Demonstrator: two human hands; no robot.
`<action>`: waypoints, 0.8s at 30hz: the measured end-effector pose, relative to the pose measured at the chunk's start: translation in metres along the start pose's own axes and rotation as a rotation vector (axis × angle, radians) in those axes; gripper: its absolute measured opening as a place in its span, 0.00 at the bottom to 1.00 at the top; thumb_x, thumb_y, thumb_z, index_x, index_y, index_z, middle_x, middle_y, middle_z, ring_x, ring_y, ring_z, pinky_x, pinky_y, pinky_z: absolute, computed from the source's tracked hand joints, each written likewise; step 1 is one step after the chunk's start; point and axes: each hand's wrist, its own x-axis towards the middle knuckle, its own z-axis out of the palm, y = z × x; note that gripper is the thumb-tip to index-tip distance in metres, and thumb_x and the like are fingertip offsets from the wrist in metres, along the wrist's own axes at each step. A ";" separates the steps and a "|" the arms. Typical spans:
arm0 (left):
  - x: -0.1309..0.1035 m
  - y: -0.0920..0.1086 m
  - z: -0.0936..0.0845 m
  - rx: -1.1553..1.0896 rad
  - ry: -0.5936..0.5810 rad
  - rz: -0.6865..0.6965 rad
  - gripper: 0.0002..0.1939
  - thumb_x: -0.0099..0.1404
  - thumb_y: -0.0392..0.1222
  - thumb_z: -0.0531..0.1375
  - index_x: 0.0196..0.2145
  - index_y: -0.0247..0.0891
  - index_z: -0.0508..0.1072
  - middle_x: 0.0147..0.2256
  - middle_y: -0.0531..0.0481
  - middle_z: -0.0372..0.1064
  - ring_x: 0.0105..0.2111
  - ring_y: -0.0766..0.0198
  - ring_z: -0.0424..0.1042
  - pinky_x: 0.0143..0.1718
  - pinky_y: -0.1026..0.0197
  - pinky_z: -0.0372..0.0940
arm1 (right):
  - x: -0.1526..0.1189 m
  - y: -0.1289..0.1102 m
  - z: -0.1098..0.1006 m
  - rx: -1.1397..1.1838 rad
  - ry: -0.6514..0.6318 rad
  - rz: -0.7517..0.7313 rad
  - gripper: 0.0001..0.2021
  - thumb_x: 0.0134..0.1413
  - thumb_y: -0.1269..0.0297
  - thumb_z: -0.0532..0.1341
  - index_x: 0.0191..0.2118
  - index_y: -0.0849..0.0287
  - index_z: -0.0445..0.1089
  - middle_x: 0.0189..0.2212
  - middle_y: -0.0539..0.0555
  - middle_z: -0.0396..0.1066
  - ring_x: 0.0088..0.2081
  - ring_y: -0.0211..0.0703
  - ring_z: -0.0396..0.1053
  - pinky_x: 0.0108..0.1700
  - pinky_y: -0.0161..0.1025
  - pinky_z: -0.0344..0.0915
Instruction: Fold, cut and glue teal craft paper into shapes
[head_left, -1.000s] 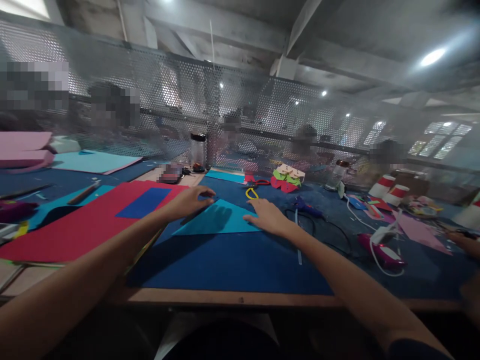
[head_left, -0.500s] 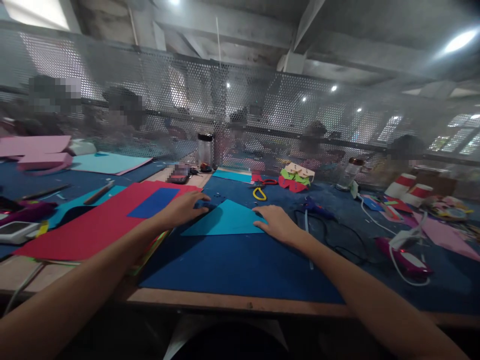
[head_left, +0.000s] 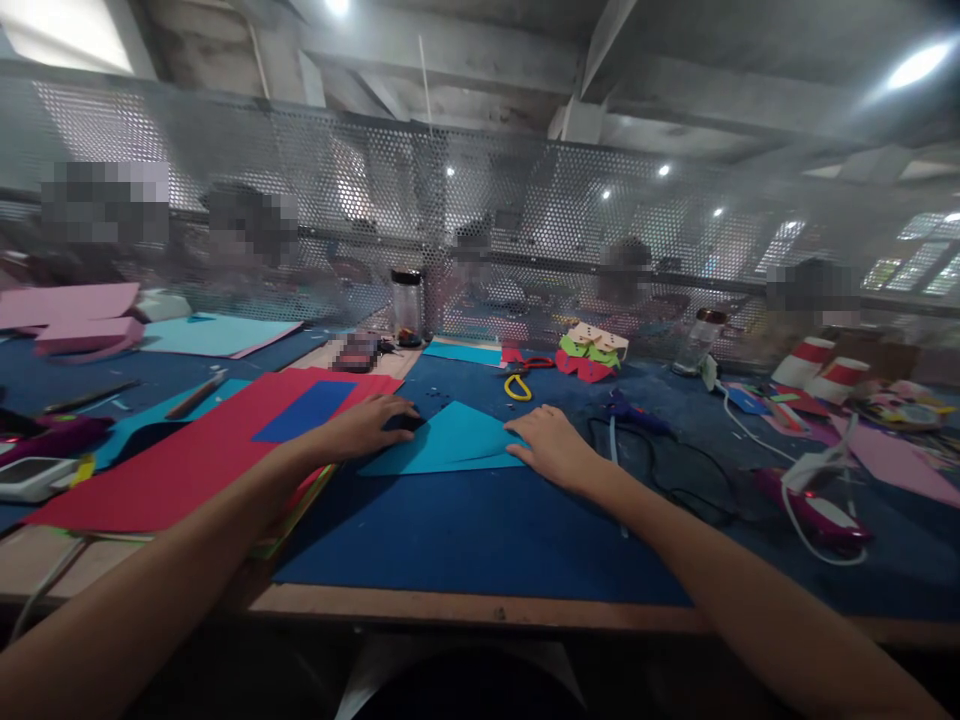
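On the blue-topped bench (head_left: 480, 545), a turquoise sheet (head_left: 454, 440) lies between the left hand (head_left: 367, 430) and the right hand (head_left: 555, 448), their fingers (head_left: 527, 426) apart at its sides, apparently for positioning, so the next move likely calls for light, even pressure.

The paper (head_left: 450, 440) lay on the table (head_left: 450, 545) between the left hand (head_left: 371, 426) and the right hand (head_left: 551, 442). To its left was a stack of sheets (head_left: 172, 470) with a smaller piece (head_left: 306, 411) on top. Behind the paper lay scissors (head_left: 518, 387); farther back, a jar (head_left: 407, 305) stood before the screen (head_left: 517, 270). A glue gun (head_left: 639, 413) lay right of the scissors.
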 end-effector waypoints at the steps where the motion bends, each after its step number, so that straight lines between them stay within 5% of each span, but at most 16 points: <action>1: 0.000 0.001 -0.002 -0.001 -0.004 0.002 0.24 0.66 0.58 0.59 0.55 0.45 0.77 0.59 0.43 0.72 0.61 0.44 0.66 0.62 0.48 0.59 | -0.001 -0.001 0.000 -0.014 0.004 -0.008 0.17 0.68 0.59 0.61 0.58 0.58 0.73 0.54 0.61 0.76 0.58 0.56 0.70 0.65 0.56 0.56; 9: -0.005 0.006 -0.012 -0.033 -0.044 -0.015 0.23 0.66 0.48 0.58 0.58 0.46 0.75 0.62 0.45 0.70 0.62 0.46 0.66 0.64 0.48 0.58 | -0.003 -0.001 -0.002 -0.043 0.011 -0.037 0.16 0.68 0.61 0.61 0.58 0.58 0.72 0.53 0.62 0.77 0.56 0.55 0.71 0.66 0.57 0.53; 24: -0.009 0.013 -0.015 -0.047 -0.076 -0.041 0.30 0.65 0.61 0.61 0.60 0.46 0.73 0.65 0.42 0.65 0.63 0.44 0.66 0.63 0.49 0.60 | -0.002 0.000 -0.003 -0.027 0.041 -0.051 0.13 0.67 0.65 0.60 0.54 0.58 0.74 0.51 0.59 0.78 0.55 0.54 0.71 0.68 0.59 0.49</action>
